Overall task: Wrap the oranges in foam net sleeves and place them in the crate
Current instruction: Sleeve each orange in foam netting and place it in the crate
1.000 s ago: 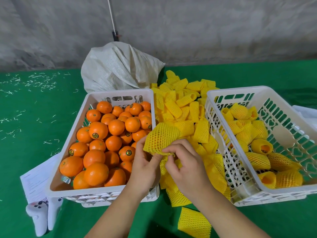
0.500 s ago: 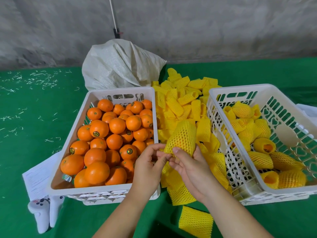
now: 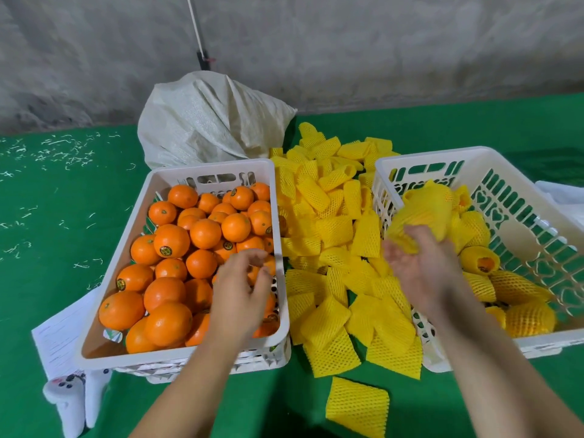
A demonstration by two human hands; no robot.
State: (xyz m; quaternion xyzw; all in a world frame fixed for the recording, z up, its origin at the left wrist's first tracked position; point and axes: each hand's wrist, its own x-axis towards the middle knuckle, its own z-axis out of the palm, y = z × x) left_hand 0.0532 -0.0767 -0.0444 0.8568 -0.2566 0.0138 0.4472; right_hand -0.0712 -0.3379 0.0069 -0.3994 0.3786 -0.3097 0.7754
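Right hand blurred at the right crate rim, a wrapped orange at its fingertips above the crate; grip or release impossible to tell. Left hand loosely spread, empty, over bare oranges in the left crate, likely for the next. Spare sleeves between crates, within reach.

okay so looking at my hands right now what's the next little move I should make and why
Probably let the wrapped orange drop into the right crate: your right hand has it over the crate's near wall, above other wrapped ones. Your left hand, empty with loosely curled fingers, hovers over the bare oranges, placed to pick the next.
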